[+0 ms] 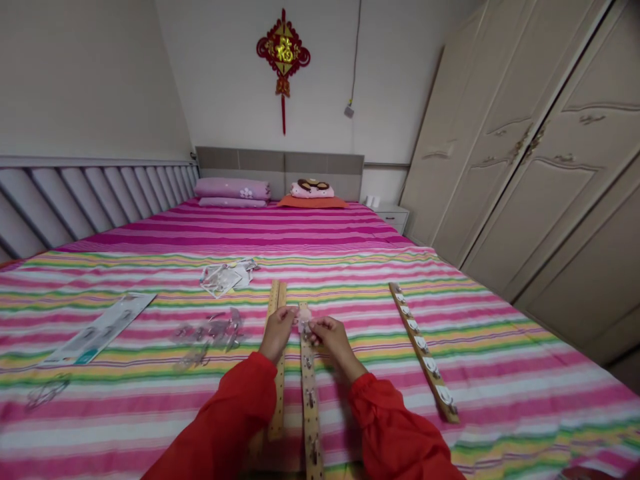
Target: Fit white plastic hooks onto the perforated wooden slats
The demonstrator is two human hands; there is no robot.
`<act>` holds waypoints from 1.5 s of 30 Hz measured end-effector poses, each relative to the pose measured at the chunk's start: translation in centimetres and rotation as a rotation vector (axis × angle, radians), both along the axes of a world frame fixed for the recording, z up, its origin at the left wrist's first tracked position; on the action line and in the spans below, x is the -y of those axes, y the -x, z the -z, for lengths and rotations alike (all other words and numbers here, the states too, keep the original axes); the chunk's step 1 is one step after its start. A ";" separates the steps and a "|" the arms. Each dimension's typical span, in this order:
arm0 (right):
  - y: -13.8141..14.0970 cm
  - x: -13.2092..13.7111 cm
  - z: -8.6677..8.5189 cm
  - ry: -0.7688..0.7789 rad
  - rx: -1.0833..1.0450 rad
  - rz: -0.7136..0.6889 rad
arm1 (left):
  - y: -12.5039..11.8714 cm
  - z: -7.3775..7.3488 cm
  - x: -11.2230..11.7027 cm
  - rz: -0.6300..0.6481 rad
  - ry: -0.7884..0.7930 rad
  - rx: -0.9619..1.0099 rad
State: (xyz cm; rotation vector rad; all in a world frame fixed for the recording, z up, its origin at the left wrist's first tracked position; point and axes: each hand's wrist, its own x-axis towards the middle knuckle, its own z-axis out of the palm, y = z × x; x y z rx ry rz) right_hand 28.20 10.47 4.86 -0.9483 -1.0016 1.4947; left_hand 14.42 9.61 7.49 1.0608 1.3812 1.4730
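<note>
A bed covered with a striped bedspread (505, 363) fills the lower and middle frame. The pale wardrobe (505, 173) on the right has its doors closed. Red sleeves (400, 430) reach in from the bottom edge, the forearms angling inward so that both hands meet near the centre.

Between them, a wooden strip with holes (309, 380) runs down to the bottom edge, metal hooks set along it. Another strip bearing white-backed hooks (417, 340) lies slanted at right of centre. Plain strips (277, 413) lie close together just left of the middle one, partly hidden by the left arm.

At the left, a long card pack (100, 330) has small hooks in it. Flat packets (227, 275) are heaped above and left of the hands; clear hooks (210, 333) lie scattered below that heap.

The left hand (280, 330) has thumb and forefinger pinched together on the left edge of a clear-backed hook (305, 323), over the upper end of the middle strip. The right hand (330, 337), knuckles up, clamps its thumb and forefinger on the opposite side; its other fingers are curled in.
</note>
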 end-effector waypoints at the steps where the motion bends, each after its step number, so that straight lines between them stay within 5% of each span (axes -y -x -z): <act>1: 0.0 -0.5 0.1 0.006 -0.002 0.025 | 0.1 0.4 -0.4 0.000 0.014 0.023; 5: -0.1 -2.3 0.5 0.071 0.013 0.091 | 1.0 2.0 -1.6 0.004 -0.013 -0.048; 11: 0.6 -4.2 2.1 0.118 0.037 0.112 | 2.0 4.0 -1.7 -0.017 -0.160 -0.600; 19: 1.2 -5.3 3.0 0.120 0.045 0.123 | 1.2 3.2 -1.1 0.059 0.005 -1.117; 30: 1.9 -6.3 3.0 0.132 0.067 0.144 | 0.6 3.6 -1.4 0.121 0.123 -1.250; 45: 2.9 -6.3 3.9 0.120 0.104 0.240 | 0.1 3.8 -1.6 0.119 0.071 -1.205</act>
